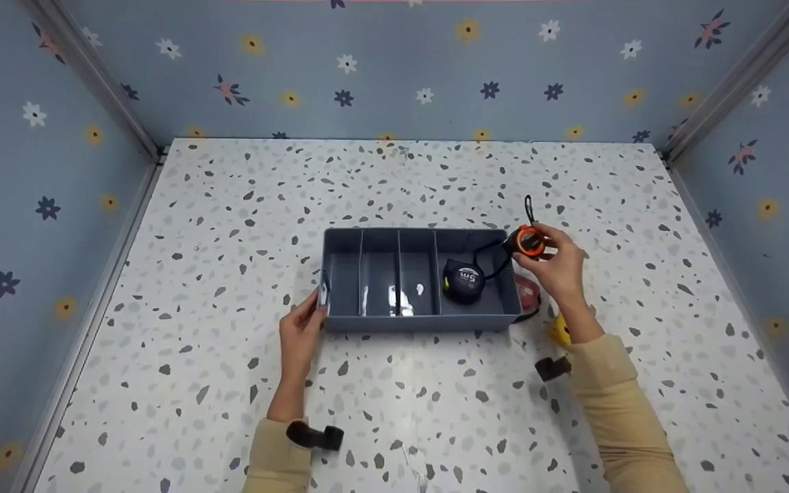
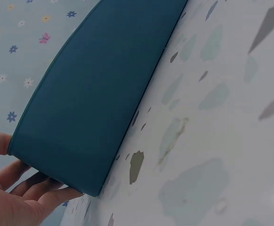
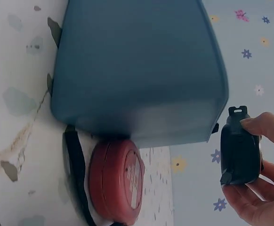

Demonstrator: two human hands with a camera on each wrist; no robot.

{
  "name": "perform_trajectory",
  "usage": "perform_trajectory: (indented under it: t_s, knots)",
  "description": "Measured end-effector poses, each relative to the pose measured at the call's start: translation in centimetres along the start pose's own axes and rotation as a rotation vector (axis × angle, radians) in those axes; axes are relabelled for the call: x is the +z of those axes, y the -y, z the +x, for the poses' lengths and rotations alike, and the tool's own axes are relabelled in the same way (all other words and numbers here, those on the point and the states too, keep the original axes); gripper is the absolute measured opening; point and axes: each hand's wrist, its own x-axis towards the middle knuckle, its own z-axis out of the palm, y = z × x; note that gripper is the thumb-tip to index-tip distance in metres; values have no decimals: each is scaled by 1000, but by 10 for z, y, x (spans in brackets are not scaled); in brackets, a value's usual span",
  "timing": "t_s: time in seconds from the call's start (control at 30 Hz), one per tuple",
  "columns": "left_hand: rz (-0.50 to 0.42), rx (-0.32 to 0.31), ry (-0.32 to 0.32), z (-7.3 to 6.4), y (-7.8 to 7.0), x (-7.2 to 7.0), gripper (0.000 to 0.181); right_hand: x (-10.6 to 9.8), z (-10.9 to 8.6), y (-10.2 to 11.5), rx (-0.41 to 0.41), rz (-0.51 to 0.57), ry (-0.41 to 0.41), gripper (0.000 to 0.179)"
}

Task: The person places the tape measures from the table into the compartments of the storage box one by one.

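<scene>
A grey-blue box (image 1: 415, 323) with several compartments sits on the table. My left hand (image 1: 301, 335) grips its left end, also seen in the left wrist view, where the fingers touch the end wall of the box (image 2: 90, 94). My right hand (image 1: 562, 263) pinches an orange-and-black tape measure (image 1: 529, 241) just above the box's right end. In the right wrist view this tape measure (image 3: 240, 153) shows its dark side, held between thumb and fingers. A dark blue tape measure (image 1: 464, 282) marked 5m lies in the rightmost compartment, a black cord beside it.
A red tape measure (image 3: 113, 181) with a black strap (image 3: 78, 174) lies on the table against the box's right end. Some yellow object (image 1: 560, 331), partly hidden by my right wrist, lies nearby. Flower-patterned walls (image 1: 394, 68) bound the speckled table (image 1: 244, 198) at back and sides.
</scene>
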Motion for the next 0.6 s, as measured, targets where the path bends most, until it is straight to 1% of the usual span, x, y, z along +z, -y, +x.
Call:
perform_trajectory:
  t_s: [0.1, 0.13, 0.2, 0.23, 0.37, 0.4, 0.43, 0.57, 0.6]
  knots:
    - [7, -2, -6, -5, -16, 3, 37, 3, -3, 5, -18, 14, 8, 56]
    - [-6, 3, 3, -5, -17, 2, 37, 4, -3, 6, -23, 16, 10, 56]
    - [-4, -12, 9, -6, -19, 2, 38, 6, -5, 9, -38, 27, 12, 56]
    - [16, -27, 0, -7, -24, 4, 38, 7, -6, 11, -44, 33, 14, 56]
    - [26, -50, 1, -6, -25, 4, 38, 12, -9, 16, -92, 56, 31, 55]
    - [20, -47, 1, -5, -23, 4, 38, 13, -10, 18, -105, 64, 39, 56]
    - [28, -44, 4, -3, -18, 3, 38, 15, -11, 19, -116, 73, 44, 56]
    - [59, -38, 7, 5, 11, -1, 39, 20, -13, 23, -148, 101, 65, 56]
    - [44, -36, 16, 6, 15, -2, 39, 22, -14, 25, -154, 105, 70, 56]
